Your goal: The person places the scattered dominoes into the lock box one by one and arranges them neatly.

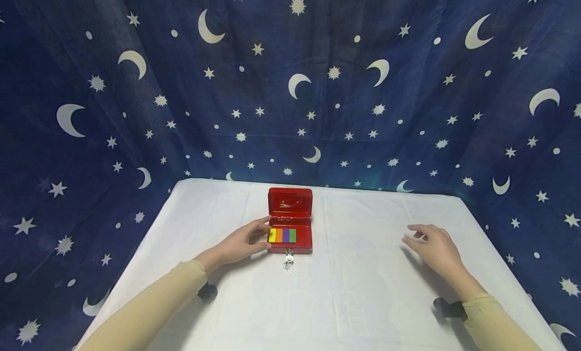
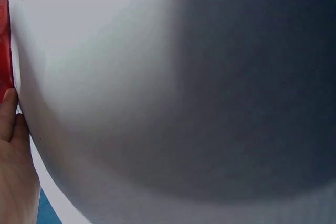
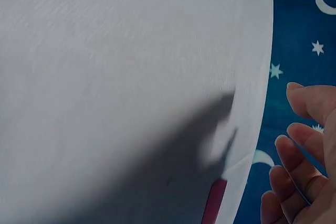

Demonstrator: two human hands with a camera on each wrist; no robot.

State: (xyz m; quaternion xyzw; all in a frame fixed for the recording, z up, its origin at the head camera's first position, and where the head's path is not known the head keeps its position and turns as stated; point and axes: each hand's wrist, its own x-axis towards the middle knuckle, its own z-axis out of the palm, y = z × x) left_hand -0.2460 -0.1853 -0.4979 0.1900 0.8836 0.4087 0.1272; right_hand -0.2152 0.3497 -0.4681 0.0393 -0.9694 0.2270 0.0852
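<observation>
A small red metal cash box (image 1: 303, 237) stands on the white table with its lid (image 1: 290, 199) raised. Inside, toward the left, yellow, orange, purple and green flat blocks (image 1: 282, 235) lie side by side in a row. Metal keys (image 1: 287, 265) on a ring hang at the front latch (image 1: 289, 256). My left hand (image 1: 245, 241) is at the box's left side, thumb at the front corner and fingertips at the rim nearer the hinge. Well right of the box, my right hand (image 1: 433, 250) hovers over the table, fingers loosely bent, holding nothing.
A white cloth covers the table (image 1: 363, 290). A dark blue curtain (image 1: 336, 89) with moons and stars rises behind it and along both sides. Black wrist cameras (image 1: 448, 308) sit below the hands.
</observation>
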